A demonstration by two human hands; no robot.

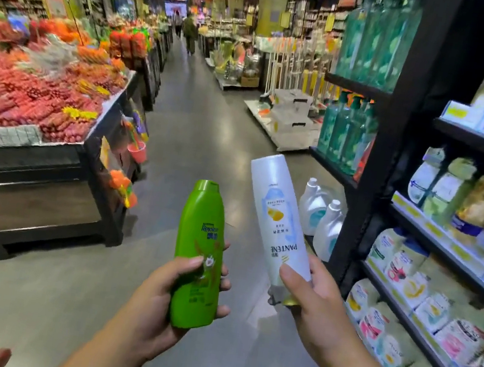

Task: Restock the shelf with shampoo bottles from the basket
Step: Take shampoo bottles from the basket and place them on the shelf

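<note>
My left hand [161, 294] grips a green shampoo bottle [200, 240] around its lower half, cap pointing up. My right hand [316, 308] holds a white shampoo bottle [278, 208] upside down by its cap end, tilted up and to the left. Both bottles hang in the air over the aisle floor. The black shelf unit [452, 260] stands to the right, its rows packed with pouches and bottles. No basket shows in this view.
A produce stand [39, 104] piled with red and orange packs fills the left side. Two white jugs [320, 222] stand on the floor by the shelf's end post. The grey aisle [187, 116] runs ahead, with a person far off.
</note>
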